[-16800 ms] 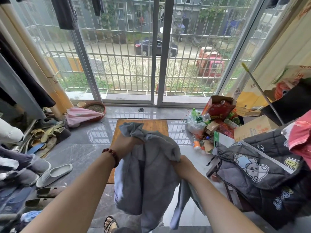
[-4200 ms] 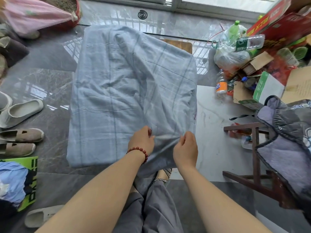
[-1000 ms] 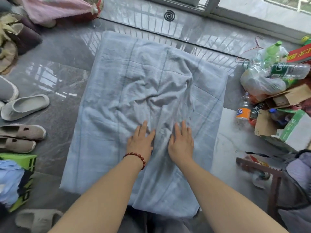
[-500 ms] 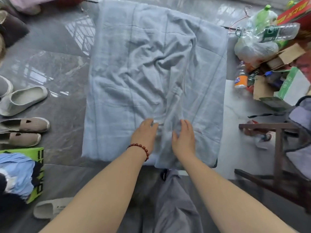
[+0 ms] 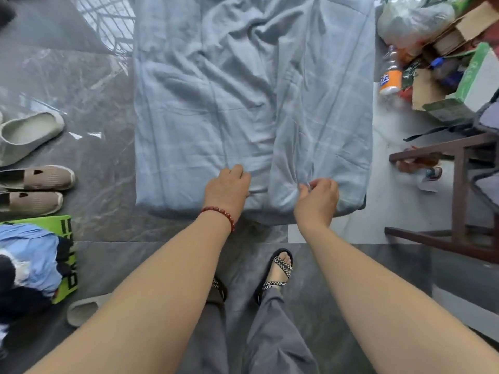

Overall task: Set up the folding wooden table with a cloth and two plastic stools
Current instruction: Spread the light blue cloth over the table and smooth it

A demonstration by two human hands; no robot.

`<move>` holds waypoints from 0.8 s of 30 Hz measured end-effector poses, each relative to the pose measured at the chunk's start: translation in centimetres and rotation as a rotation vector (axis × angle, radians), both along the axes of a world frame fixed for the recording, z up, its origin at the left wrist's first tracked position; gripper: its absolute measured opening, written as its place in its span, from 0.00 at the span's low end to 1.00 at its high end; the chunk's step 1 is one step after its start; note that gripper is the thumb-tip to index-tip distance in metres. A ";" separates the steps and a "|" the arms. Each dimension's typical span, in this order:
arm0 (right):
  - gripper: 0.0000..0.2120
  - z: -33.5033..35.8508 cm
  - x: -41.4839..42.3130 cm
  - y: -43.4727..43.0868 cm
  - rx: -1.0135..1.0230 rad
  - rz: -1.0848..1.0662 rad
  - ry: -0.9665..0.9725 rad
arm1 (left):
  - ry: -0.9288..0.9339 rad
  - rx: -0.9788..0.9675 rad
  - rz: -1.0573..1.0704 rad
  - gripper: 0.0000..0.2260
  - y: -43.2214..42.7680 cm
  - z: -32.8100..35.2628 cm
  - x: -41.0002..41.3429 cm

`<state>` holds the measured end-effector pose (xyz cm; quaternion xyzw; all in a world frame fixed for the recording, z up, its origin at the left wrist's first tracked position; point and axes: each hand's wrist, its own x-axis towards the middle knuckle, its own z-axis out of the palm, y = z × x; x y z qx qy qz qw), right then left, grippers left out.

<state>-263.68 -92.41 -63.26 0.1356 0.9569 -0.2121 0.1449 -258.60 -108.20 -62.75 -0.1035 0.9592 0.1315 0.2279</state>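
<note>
Blue cloth (image 5: 251, 103) lies wrinkled over the table, hiding its top and draping over the near edge. At that edge the right hand (image 5: 317, 198) pinches a fold; the left hand (image 5: 228, 188) presses flat, fingers together.

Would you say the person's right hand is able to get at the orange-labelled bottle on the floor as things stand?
Probably yes. The right hand is pinching the cloth at its near edge, so it would have to let go. The bottle stands off the cloth's right edge with bare floor between, though it looks like a stretch.
</note>
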 end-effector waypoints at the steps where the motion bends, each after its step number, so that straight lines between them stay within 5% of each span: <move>1: 0.08 0.0 -0.2 0.2 -0.012 -0.009 -0.013 | -0.006 -0.017 -0.006 0.08 0.1 0.0 -0.2; 18: 0.06 4.3 -5.0 9.3 0.066 -0.062 0.024 | -0.178 -0.346 0.048 0.08 -4.4 3.5 2.6; 24: 0.05 3.1 -3.6 7.5 -0.114 -0.035 -0.049 | -0.161 -0.221 0.072 0.12 -1.9 3.2 1.5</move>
